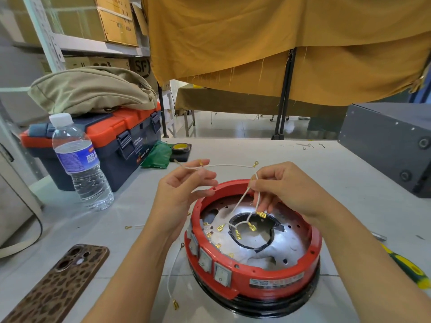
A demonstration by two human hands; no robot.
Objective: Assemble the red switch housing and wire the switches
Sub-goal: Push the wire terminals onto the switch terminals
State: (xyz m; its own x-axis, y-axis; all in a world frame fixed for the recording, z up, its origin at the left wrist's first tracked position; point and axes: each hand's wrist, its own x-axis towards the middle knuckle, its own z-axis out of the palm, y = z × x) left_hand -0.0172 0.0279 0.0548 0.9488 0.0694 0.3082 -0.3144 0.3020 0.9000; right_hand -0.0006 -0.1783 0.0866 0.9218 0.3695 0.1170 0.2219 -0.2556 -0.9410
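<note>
Nearest my view, lower left: phone (58, 283) in a spotted brown case, flat on the grey table (233, 155). Beside it, a loose white wire (171, 273) with a ring terminal at one end, lying just left of the housing.

Centre: red switch housing (279, 273), ring-shaped, seated on a black base; I count grey rocker switches (205, 261) set along its left front wall, brass tabs showing inside over a silver plate.

Right edge: yellow-green screwdriver handle (405, 266), on the table.

Above the housing: my right hand (284, 190) pinches a bundle of white leads (245, 201) whose brass spade connectors dangle over the central opening. My left hand (184, 190), fingers curled, pinches one white lead (224, 165) strung across between both hands, ring terminal at its right end.

Mid-left: water bottle (79, 164), upright, capped. Behind it, orange-lidded toolbox (121, 138) bearing a folded khaki cloth (93, 89); tape roll (180, 147) alongside.

Far right: grey metal box (387, 141). Rear: mustard fabric (279, 43) hung overhead.
</note>
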